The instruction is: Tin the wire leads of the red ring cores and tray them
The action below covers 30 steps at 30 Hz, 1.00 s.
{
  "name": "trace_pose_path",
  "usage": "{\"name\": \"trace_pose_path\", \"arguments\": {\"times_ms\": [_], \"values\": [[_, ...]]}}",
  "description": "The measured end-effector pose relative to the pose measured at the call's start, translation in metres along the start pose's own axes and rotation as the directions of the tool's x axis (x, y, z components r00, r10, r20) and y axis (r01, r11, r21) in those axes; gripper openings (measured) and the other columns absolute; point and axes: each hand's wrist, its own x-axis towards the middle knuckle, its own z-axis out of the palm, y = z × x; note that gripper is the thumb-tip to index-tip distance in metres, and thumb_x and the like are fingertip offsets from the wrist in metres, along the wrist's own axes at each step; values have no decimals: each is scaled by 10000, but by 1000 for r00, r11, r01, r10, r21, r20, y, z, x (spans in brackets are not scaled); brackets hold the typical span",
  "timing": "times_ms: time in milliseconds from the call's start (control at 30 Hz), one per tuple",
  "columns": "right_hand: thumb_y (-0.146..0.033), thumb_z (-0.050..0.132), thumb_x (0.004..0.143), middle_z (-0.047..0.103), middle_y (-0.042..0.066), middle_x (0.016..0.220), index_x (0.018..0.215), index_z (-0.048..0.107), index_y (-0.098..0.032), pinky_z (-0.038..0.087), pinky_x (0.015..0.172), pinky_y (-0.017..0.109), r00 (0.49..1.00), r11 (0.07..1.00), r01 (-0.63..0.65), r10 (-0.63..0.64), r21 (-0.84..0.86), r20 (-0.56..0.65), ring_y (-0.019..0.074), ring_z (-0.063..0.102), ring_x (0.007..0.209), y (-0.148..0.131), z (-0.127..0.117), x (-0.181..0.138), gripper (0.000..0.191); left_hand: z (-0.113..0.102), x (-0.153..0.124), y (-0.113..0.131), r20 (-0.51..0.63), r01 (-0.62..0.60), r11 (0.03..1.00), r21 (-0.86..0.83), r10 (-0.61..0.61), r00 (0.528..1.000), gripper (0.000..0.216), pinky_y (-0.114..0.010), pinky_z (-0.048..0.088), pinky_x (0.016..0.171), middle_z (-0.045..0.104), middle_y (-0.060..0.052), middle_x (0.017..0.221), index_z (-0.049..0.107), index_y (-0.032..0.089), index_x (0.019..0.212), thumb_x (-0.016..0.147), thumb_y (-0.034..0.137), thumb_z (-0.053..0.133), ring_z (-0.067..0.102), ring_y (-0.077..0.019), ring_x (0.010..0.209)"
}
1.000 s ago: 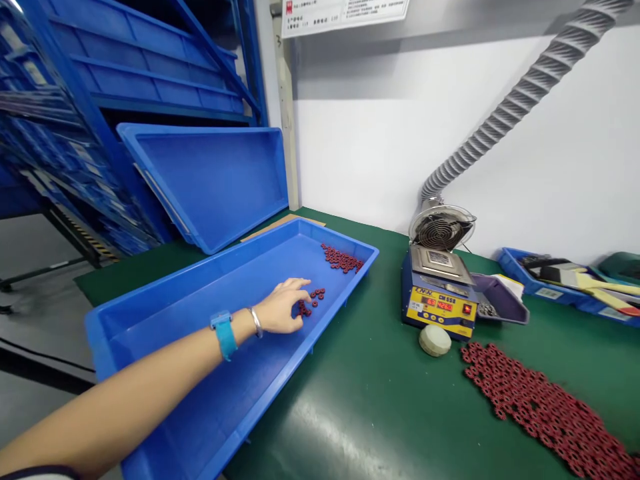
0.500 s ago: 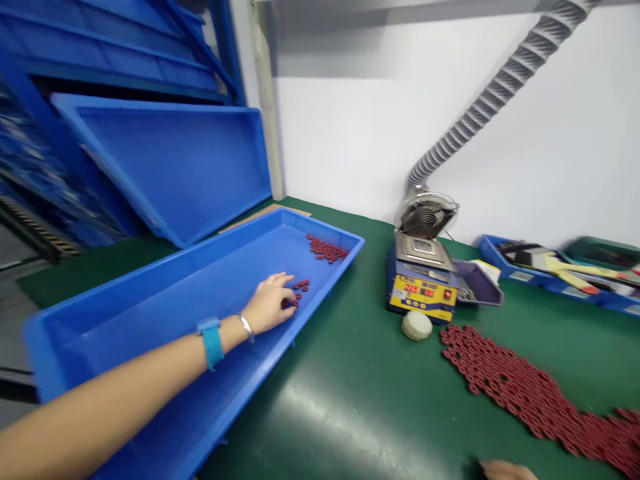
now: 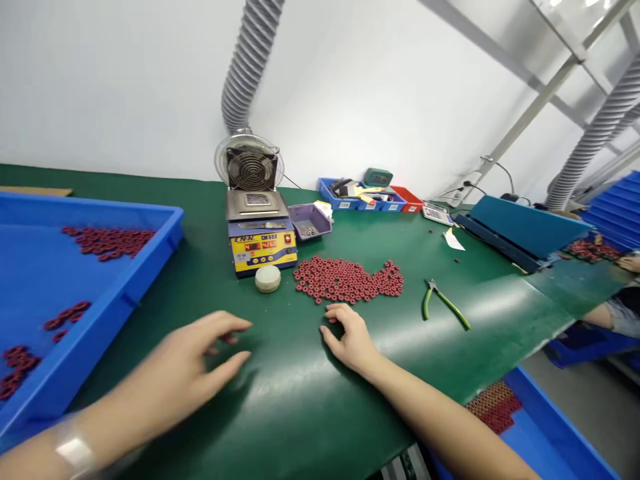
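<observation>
My left hand (image 3: 193, 365) hovers over the green table (image 3: 300, 400), just right of the big blue tray (image 3: 125, 293); its fingers are spread and hold nothing, though slightly blurred by motion. My right hand (image 3: 350, 337) rests on the table with fingers curled loosely, just in front of the pile of dark red rings (image 3: 347, 280). What, if anything, sits under its fingers is hidden. More red rings (image 3: 107, 240) lie in clusters inside the blue tray.
A yellow-and-blue solder pot (image 3: 263, 243) with a fan and grey duct stands behind the pile. A white round puck (image 3: 268, 278), a small purple tray (image 3: 310, 221) and green-handled pliers (image 3: 445, 301) lie nearby. Another person's arm (image 3: 607, 313) is at the far right.
The view has swung right. My left hand left the blue tray and moved out over the table. My right hand came fully into view by the ring pile.
</observation>
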Motion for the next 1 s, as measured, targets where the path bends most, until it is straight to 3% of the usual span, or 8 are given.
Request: {"name": "trace_pose_path", "arguments": {"times_ms": [100, 233, 300, 367, 467, 533, 733, 1000], "values": [[-188, 583, 727, 635, 72, 939, 861, 541, -187, 469, 714, 301, 994, 995, -98, 97, 0, -55, 150, 582, 680, -3, 12, 13, 140, 54, 31, 28, 251, -86, 985, 149, 46, 967, 277, -338, 497, 687, 676, -77, 866, 639, 164, 929, 696, 308, 596, 620, -227, 749], [-243, 576, 757, 602, 14, 736, 828, 555, -201, 454, 678, 289, 980, 981, -177, 168, -81, -103, 154, 566, 631, -2, 21, 32, 85, 74, 44, 35, 305, -121, 980, 157, 68, 950, 325, -328, 499, 684, 666, -90, 919, 603, 138, 981, 702, 304, 587, 621, -219, 771], [-233, 575, 756, 595, 7, 729, 778, 542, -206, 464, 696, 294, 980, 985, -172, 172, 5, -101, 152, 575, 647, -4, 22, 36, 48, 68, 36, 33, 316, -98, 984, 150, 46, 948, 326, -324, 499, 675, 666, -81, 910, 602, 147, 982, 709, 327, 593, 621, -218, 776], [-223, 590, 737, 588, 6, 737, 752, 514, -206, 485, 693, 284, 982, 957, -163, 181, 239, -56, 145, 592, 667, -13, 20, 34, 80, 57, 24, 30, 320, -8, 993, 120, -31, 947, 336, -316, 504, 652, 665, -70, 880, 597, 154, 994, 727, 358, 591, 625, -210, 746], [-234, 640, 694, 588, -1, 793, 854, 488, -207, 511, 629, 253, 970, 742, -235, 220, 627, 103, 111, 604, 625, -35, 15, 26, 222, 39, 9, 25, 326, 180, 983, 19, -177, 929, 375, -301, 508, 597, 663, -61, 840, 582, 154, 1016, 744, 413, 589, 625, -190, 673], [-220, 677, 661, 600, -3, 823, 943, 486, -207, 516, 619, 242, 955, 601, -294, 222, 743, 198, 92, 601, 607, -51, 10, 23, 341, 30, 4, 21, 334, 262, 962, -72, -224, 915, 390, -301, 511, 601, 666, -68, 847, 579, 149, 1004, 736, 431, 608, 625, -187, 677], [-215, 762, 596, 669, 19, 804, 831, 584, -170, 529, 692, 248, 953, 502, -301, 143, 811, 265, 98, 632, 676, -75, 1, 47, 299, 18, 8, 15, 280, 320, 891, -322, -233, 931, 429, -333, 515, 722, 669, -90, 913, 579, 137, 1009, 711, 436, 654, 631, -201, 799], [-268, 809, 553, 706, 19, 746, 718, 650, -152, 553, 633, 249, 886, 521, -401, 11, 753, 464, 109, 658, 629, -94, 6, 73, 257, 11, 14, 10, 153, 223, 783, -581, -164, 975, 379, -309, 512, 747, 676, -63, 879, 622, 151, 967, 678, 376, 718, 627, -183, 801]]}}
